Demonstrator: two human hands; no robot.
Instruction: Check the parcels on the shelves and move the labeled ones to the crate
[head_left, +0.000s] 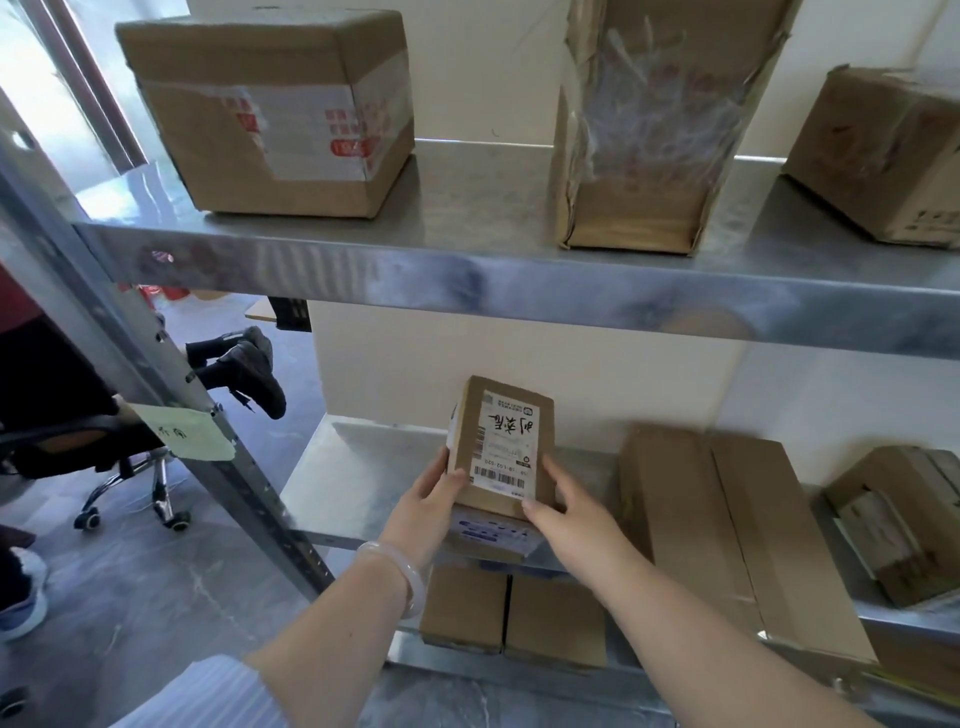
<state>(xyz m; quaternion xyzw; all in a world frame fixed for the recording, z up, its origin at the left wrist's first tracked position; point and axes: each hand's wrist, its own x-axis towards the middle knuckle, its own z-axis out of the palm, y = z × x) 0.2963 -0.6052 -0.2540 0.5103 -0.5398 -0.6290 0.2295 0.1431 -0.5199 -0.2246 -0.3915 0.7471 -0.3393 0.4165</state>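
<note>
A small cardboard parcel with a white shipping label on its top face is tilted up over the front of the middle shelf. My left hand grips its left edge, thumb on top. My right hand holds its right edge with fingers curled along the side. Both hands together hold the parcel. The crate is not in view.
The top shelf carries three boxes: a taped one, a tall wrapped one, one at the right. A long flat box and another box lie on the middle shelf. Two boxes sit below. An office chair stands at left.
</note>
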